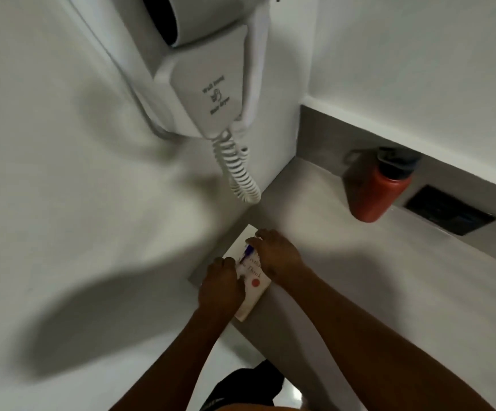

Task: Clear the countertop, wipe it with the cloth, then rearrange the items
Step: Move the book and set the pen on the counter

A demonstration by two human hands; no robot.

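Observation:
A white book [254, 287] with a red dot on its cover lies flat at the left end of the grey countertop [344, 262], against the wall. A blue pen [246, 253] rests on the cover. My left hand [221, 287] presses on the book's near left part. My right hand [276, 255] lies over its far end, fingertips touching the pen. A red bottle [374, 194] with a dark lid stands at the back of the counter, clear of both hands. No cloth is visible.
A white wall-mounted hair dryer [211, 84] with a coiled cord [237, 170] hangs above the counter's left end. A black socket plate [448, 209] is set into the grey backsplash to the right of the bottle. The counter's front edge runs below my right forearm.

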